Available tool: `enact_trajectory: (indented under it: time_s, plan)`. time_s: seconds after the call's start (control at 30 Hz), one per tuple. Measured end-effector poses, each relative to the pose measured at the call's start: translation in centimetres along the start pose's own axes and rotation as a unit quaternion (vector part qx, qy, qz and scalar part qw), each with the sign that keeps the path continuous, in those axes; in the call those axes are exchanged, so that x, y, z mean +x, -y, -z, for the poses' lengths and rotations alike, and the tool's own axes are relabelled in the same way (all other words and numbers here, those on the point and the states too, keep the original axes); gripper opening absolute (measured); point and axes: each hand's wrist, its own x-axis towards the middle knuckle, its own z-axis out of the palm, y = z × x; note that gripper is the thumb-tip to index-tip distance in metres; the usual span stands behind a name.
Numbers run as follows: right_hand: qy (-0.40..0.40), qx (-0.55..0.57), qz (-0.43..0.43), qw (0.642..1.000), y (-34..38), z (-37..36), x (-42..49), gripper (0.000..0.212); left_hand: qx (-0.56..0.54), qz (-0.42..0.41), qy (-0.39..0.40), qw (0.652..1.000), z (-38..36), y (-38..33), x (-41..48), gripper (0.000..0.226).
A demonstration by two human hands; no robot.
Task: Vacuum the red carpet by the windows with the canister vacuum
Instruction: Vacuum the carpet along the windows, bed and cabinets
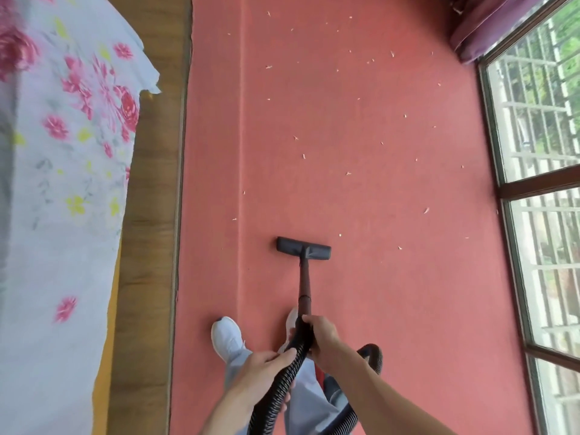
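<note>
The red carpet (361, 183) runs ahead between a bed and the windows, strewn with several small pale scraps. A black floor nozzle (303, 248) lies flat on it in front of my feet, joined to a dark wand (304, 284). My right hand (323, 335) grips the handle end of the wand. My left hand (266, 367) holds the ribbed black hose (276, 387) just behind it. The hose loops back to the right behind my arm. A bit of red and grey, perhaps the canister (329, 387), shows between my legs and arm.
A bed with a floral sheet (62, 183) and wooden frame (150, 215) borders the carpet on the left. Tall windows (539, 183) with outside bars line the right side. A purple curtain (489, 29) hangs at the far right corner. My white shoes (227, 337) stand on the carpet.
</note>
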Motion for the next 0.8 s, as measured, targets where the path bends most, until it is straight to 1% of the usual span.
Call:
enact_trajectory:
  time_s: [0.1, 0.17, 0.23, 0.33, 0.37, 0.47, 0.53, 0.63, 0.7, 0.8]
  plan:
    - [-0.008, -0.003, -0.008, 1.000, -0.4, 0.1, -0.7, 0.030, 0.016, 0.014, 0.026, 0.999, 0.4, -0.3, -0.3, 0.037]
    - [-0.012, 0.007, -0.006, 1.000, -0.4, -0.1, -0.6, 0.031, 0.022, 0.012, 0.027, 0.999, 0.6, -0.8, -0.3, 0.037]
    - [-0.009, 0.034, 0.006, 0.999, 0.0, -0.5, -0.2, 0.036, 0.021, 0.005, 0.018, 1.000, 0.6, -1.4, -0.1, 0.036]
    - [-0.002, 0.054, 0.032, 0.998, 1.1, -1.3, 0.9, 0.055, 0.017, -0.013, 0.001, 1.000, 0.6, -2.2, 0.6, 0.036]
    - [0.000, 0.063, 0.037, 0.997, 1.5, -1.4, 1.5, 0.056, 0.015, -0.019, -0.004, 1.000, 0.6, -2.5, 0.9, 0.037]
    - [-0.012, 0.059, 0.049, 0.997, 3.2, -1.7, 3.1, 0.044, 0.007, -0.033, -0.019, 0.999, 0.7, -3.0, 2.6, 0.039]
    - [-0.013, 0.055, 0.060, 0.997, 4.2, -1.7, 4.6, 0.040, -0.002, -0.039, -0.030, 0.999, 0.7, -3.3, 4.1, 0.040]
    - [0.004, 0.070, 0.070, 0.995, 5.0, -1.5, 6.4, 0.035, 0.009, -0.055, -0.032, 0.998, 0.9, -3.4, 6.3, 0.039]
    - [0.021, 0.112, 0.076, 0.991, 5.2, -1.4, 6.7, 0.031, 0.036, -0.075, -0.022, 0.996, 1.1, -3.8, 6.9, 0.035]
    - [0.060, 0.210, 0.085, 0.972, 5.4, -1.4, 5.5, 0.021, 0.079, -0.114, -0.008, 0.990, 1.1, -5.2, 6.3, 0.029]
